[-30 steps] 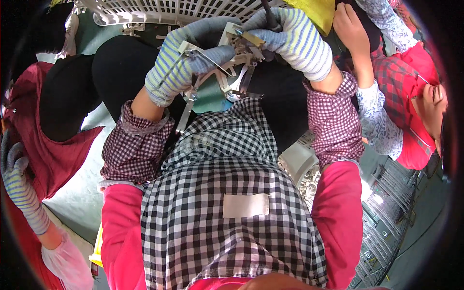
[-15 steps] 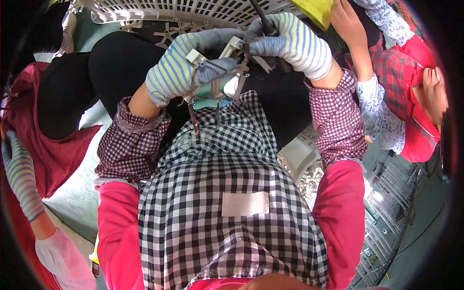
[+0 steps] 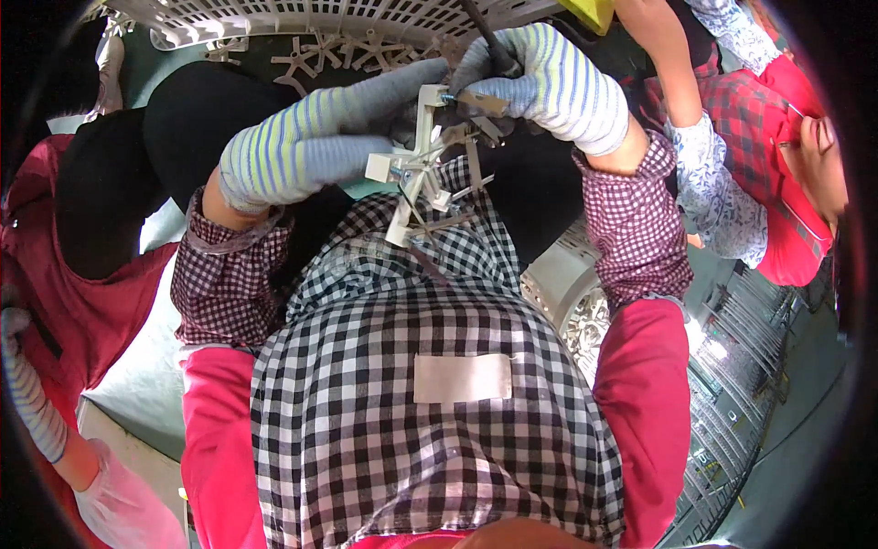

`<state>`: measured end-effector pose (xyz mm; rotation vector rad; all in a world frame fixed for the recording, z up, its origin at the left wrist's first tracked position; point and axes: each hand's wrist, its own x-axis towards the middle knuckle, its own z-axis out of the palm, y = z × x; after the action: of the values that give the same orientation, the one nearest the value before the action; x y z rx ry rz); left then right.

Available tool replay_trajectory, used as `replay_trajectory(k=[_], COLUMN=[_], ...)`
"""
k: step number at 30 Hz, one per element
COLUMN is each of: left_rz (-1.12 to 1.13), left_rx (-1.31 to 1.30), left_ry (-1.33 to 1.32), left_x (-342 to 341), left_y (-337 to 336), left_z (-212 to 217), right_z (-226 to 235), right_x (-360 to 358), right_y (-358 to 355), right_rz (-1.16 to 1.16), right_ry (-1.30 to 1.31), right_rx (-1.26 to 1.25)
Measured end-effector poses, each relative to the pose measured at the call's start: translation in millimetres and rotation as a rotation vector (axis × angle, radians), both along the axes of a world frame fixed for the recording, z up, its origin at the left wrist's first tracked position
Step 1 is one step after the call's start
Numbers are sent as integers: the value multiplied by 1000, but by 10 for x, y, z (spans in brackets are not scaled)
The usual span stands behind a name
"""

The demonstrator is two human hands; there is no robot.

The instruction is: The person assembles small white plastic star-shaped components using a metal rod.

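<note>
My left hand (image 3: 306,151), in a striped knit glove, grips a white plastic frame of moulded parts (image 3: 416,169) held in front of my chest. My right hand (image 3: 544,78), gloved the same way, is closed around a dark tool handle (image 3: 480,37) whose tip meets the top of the frame. Thin grey sprue arms stick out below the frame over my checked apron (image 3: 430,366).
A white perforated basket (image 3: 302,18) lies ahead, with several grey cross-shaped parts (image 3: 338,50) on the dark surface below it. A person in red stands at my left (image 3: 64,274). Another person's arm in a patterned sleeve (image 3: 704,174) reaches in at the right.
Both hands have shifted slightly up with the frame. The frame has been turned more upright between the gloves, and the tool tip now sits at its top.
</note>
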<state>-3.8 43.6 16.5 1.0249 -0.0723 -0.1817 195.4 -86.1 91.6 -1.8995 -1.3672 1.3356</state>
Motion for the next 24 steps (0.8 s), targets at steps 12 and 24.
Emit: replay_trajectory(k=[12, 24], left_rz=[390, 421], left_rx=[186, 173], left_ry=[118, -39], left_x=[87, 133], left_y=[-206, -193], left_z=[-1, -112], right_z=[-82, -111], right_x=[-154, -130], right_y=[-14, 15], right_rz=[-117, -169], right_ry=[110, 145], right_rx=[-51, -78])
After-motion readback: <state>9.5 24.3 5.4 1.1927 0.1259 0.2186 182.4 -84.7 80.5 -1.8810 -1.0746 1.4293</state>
